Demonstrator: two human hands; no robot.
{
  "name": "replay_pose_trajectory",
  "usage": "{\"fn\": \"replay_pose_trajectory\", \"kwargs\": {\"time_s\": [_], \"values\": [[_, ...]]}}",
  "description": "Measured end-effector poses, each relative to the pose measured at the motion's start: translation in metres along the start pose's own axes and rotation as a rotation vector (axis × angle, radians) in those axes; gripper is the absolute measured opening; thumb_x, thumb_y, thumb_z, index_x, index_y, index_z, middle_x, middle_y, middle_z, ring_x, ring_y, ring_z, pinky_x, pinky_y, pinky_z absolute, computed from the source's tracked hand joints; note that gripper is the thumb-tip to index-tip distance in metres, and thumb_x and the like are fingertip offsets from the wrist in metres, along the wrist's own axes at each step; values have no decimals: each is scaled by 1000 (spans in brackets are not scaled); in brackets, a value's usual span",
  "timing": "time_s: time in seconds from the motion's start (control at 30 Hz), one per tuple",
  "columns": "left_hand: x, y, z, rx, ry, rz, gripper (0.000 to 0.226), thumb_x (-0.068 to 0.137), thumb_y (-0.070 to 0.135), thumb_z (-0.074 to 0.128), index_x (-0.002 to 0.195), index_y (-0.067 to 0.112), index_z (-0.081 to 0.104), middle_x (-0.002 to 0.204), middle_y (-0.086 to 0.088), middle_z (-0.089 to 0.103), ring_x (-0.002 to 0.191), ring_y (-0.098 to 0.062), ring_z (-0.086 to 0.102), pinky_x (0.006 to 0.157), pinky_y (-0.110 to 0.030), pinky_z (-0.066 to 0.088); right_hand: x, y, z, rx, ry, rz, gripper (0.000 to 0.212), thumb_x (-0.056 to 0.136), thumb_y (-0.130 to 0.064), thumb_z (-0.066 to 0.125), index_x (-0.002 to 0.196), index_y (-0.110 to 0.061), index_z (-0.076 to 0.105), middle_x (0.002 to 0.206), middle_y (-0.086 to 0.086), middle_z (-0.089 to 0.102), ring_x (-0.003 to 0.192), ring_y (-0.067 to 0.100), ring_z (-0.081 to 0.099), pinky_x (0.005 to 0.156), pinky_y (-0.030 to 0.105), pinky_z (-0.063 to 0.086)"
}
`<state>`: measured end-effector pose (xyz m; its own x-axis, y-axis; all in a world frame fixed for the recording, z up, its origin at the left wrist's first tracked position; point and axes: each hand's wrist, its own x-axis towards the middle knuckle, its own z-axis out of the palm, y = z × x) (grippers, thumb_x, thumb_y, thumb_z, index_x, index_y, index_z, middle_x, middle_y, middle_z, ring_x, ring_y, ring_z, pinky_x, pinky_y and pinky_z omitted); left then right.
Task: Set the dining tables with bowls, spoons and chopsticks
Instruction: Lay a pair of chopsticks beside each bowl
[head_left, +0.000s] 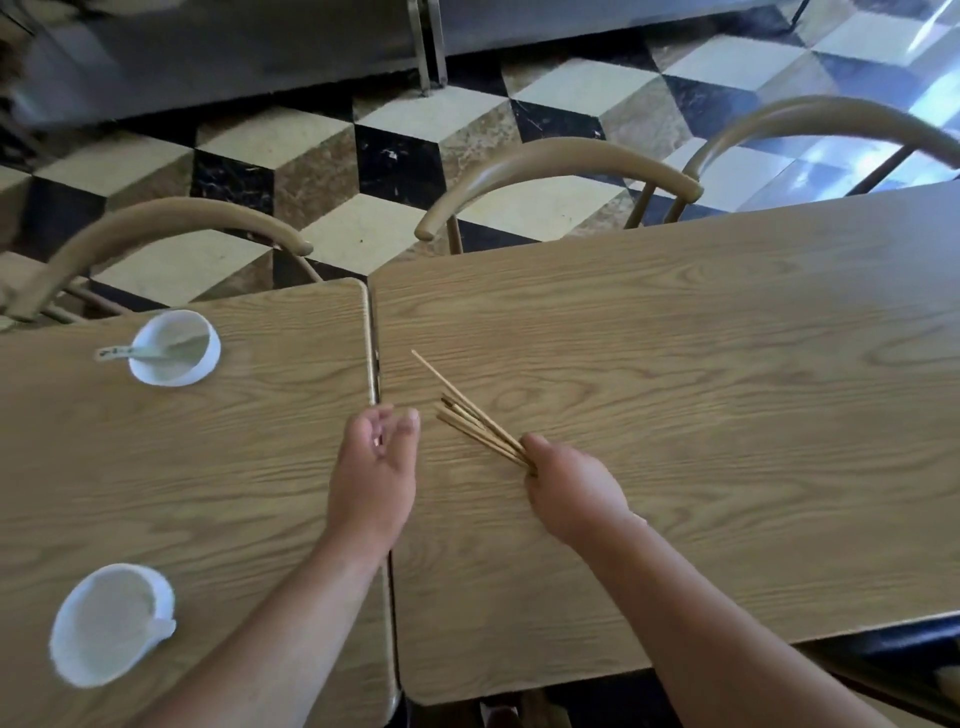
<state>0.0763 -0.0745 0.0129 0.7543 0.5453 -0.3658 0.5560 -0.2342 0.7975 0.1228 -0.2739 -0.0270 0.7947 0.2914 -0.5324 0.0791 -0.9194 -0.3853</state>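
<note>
My right hand (571, 493) grips a bundle of several wooden chopsticks (470, 415) over the right table (701, 364); their tips fan out up and to the left. My left hand (376, 467) hovers over the gap between the two tables, fingers loosely curled and holding nothing, a short way left of the chopstick tips. On the left table (208, 467) a white bowl (176, 348) at the far side has a spoon (117, 354) lying in it. A second white bowl (111, 623) sits near the front left.
Three tan curved-back chairs stand along the far side: one (156, 228) behind the left table, two (556, 171) (831, 119) behind the right table. Beyond them lies a checkered tile floor (395, 156) and a metal counter (234, 47).
</note>
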Motion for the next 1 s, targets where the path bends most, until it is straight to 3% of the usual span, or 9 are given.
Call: {"fn": "replay_pose_trajectory", "kwargs": {"time_s": [0.1,0.2,0.3,0.37,0.5,0.63,0.73,0.87,1.0], "values": [[20,31,-27,-112,110,59,39,104,56,53,125,24,61,118,6,71,114,-15,67,106,-42,51,-9,-1,-8,-62,-14,-124,13,98,-27,54,111,-27,54,100,1,68,97,34,67,73,39,50],[33,43,-34,-63,-55,62,33,105,54,44,98,35,70,108,15,73,112,-13,69,107,-46,52,-11,-19,-12,-97,40,-223,22,99,-32,55,120,-28,59,105,1,74,97,33,69,72,38,50],[19,37,-26,210,-276,123,36,113,38,41,112,33,77,118,9,75,117,-13,67,103,-34,50,-6,-55,-13,-72,68,-257,20,100,-35,57,118,-28,63,101,3,75,93,35,70,66,36,44],[10,31,-32,196,-210,202,33,112,37,45,129,28,72,123,6,74,113,-9,65,96,-23,49,2,-74,-12,-67,29,-236,14,101,-37,59,103,-25,64,94,3,74,89,36,70,65,34,43],[10,16,-73,-55,-32,63,41,104,49,57,133,20,66,121,5,71,109,-5,66,85,-3,43,12,-100,-20,785,-1,85,30,103,-43,65,78,-28,58,61,-9,56,53,15,52,55,31,43],[1,-3,-101,53,-526,-75,70,82,87,57,101,22,74,91,10,78,87,-3,73,85,-28,55,0,-155,-25,1511,-220,167,31,109,-36,59,89,-11,61,80,10,76,63,23,69,68,41,57],[-7,-15,-121,-89,-696,-161,31,104,44,65,96,13,64,79,-5,72,62,-14,67,64,-28,54,-11,-202,-8,1510,-320,101,34,112,-37,50,111,-5,61,109,11,83,89,19,80,102,45,56],[-8,-51,-176,-149,-605,-111,18,111,27,54,97,15,56,62,-5,62,44,-20,56,44,-29,38,-17,-258,29,1494,-368,75,32,111,-35,53,97,-8,61,103,17,82,102,32,79,83,39,63],[-8,-101,-253,-280,-466,-150,27,112,31,50,94,12,57,56,-2,54,37,-15,42,37,-26,29,-44,-320,86,1308,-328,70,35,109,-25,59,118,7,72,89,10,77,65,15,69,58,24,55]]}}
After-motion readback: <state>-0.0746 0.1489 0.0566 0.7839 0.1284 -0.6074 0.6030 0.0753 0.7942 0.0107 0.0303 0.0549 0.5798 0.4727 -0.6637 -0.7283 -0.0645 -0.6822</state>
